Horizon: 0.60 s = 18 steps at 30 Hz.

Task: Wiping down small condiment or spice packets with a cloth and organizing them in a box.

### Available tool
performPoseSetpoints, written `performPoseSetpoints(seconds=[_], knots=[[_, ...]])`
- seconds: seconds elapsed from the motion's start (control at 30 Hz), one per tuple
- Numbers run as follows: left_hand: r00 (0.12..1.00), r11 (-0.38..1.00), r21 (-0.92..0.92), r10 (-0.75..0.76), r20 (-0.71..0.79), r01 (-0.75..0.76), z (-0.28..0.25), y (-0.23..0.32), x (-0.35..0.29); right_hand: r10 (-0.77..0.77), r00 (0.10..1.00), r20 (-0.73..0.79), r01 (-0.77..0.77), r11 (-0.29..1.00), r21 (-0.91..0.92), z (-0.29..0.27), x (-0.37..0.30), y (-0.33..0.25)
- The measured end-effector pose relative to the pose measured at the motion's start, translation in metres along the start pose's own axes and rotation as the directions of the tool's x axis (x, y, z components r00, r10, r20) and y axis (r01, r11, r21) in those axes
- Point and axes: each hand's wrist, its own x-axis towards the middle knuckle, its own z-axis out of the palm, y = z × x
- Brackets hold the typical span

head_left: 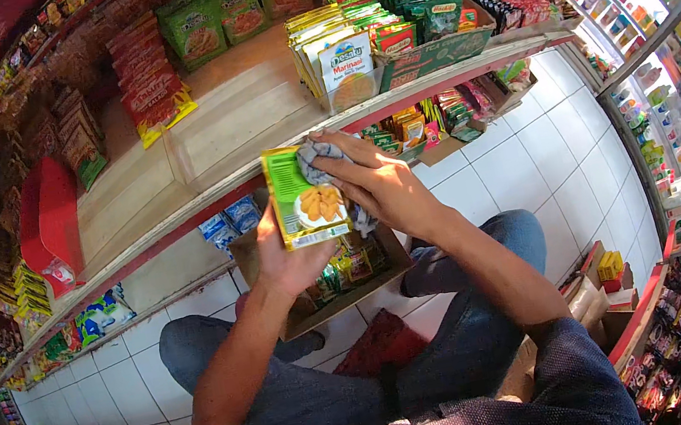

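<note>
My left hand (286, 256) is closed on a green and yellow seasoning packet (291, 194) with a picture of golden pieces on it, holding it up in front of the shelf edge. Closed over a crumpled grey-and-white cloth (319, 162), my right hand (376, 181) presses it against the packet's upper right corner. Below both hands, an open cardboard box (294, 323) with several green and yellow packets inside sits between my knees.
A pale wooden shelf (239, 117) runs across in front. On it are a box of upright sachets (432, 58), red packets (147, 78) and green pouches (198, 34). A red tray (57, 215) lies at left. Goods racks (668, 95) stand right.
</note>
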Motion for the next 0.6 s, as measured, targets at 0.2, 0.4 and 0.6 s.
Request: performPoseSetpoints(seconds=[0.2,0.4,0.6], knots=[[0.992,0.995,-0.04,0.093,0.088,-0.09,0.03,0.015,0.008,-0.086,0.991,0.101,0.087,0.996,-0.01,-0.012,-0.006,-0.012],[0.985,0.961,0.223,0.17,-0.025,-0.161,0.04,0.03,0.005,-0.181,0.967,0.181,0.135,0.962,0.239,-0.033,-0.002,-0.013],[0.851,0.628,0.765,0.472,-0.23,-0.142,0.098,0.045,0.039,0.1,0.971,0.219,-0.19,0.879,0.438,-0.061,-0.01,0.029]])
